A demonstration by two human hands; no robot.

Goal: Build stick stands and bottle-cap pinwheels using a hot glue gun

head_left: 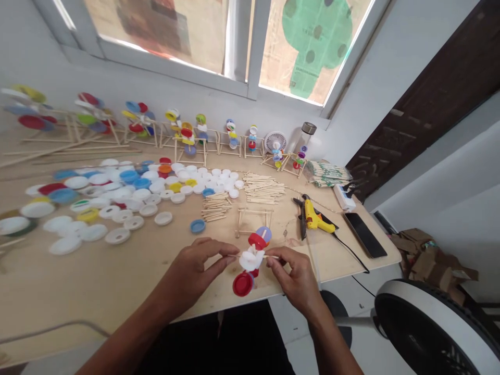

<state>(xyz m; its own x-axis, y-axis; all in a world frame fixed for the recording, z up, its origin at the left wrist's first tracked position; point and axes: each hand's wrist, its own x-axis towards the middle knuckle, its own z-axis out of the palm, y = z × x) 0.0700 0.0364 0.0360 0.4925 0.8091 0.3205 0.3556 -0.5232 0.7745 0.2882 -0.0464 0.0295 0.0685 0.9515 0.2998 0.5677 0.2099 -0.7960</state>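
Between my hands a small wheel of bottle caps (250,259) is held above the table's front edge; its caps are red, white and lilac. A thin wooden stick passes through its middle. My left hand (203,265) pinches the stick's left end between thumb and fingertips. On the other side, my right hand (292,271) pinches the right end the same way. Just beyond the wheel stands a small stick frame (254,233), partly hidden behind the upper caps. A blue bottle cap (197,225) lies near my left hand.
Loose bottle caps (113,192) spread over the left side. Stick piles (263,187) lie mid-table. A yellow glue gun (314,216) and phone (365,234) are at right. Finished cap wheels (187,136) line the wall. A large fan (425,333) stands at lower right.
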